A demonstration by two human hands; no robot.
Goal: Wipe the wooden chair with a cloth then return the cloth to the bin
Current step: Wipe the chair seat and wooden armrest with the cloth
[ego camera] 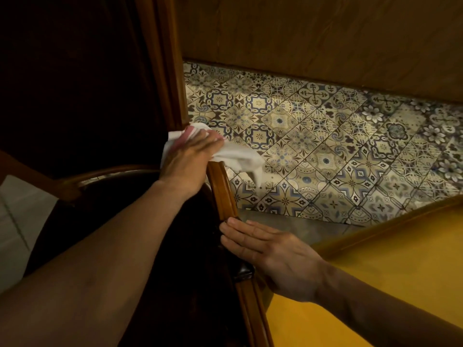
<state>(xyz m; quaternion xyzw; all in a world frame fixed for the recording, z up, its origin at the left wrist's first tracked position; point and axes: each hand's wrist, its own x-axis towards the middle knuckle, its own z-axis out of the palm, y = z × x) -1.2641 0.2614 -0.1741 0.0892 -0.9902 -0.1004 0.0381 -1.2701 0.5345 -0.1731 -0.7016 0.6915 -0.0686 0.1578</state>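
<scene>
The wooden chair (221, 189) fills the left and lower middle, its brown moulded rail running from bottom centre up to a tall post at the top. My left hand (190, 159) grips a white cloth (240, 156) with a pink patch and presses it on the rail where it meets the post. A loose end of the cloth hangs to the right over the floor. My right hand (270, 249) lies flat, fingers together, against the rail lower down, holding nothing. The dark seat padding lies in shadow. No bin is in view.
Patterned blue and cream floor tiles (325, 136) spread to the right. A wood-panelled wall (313, 33) runs along the top. A yellow surface with a wooden edge (388, 266) sits at the bottom right. A second curved chair rail (100, 174) shows at left.
</scene>
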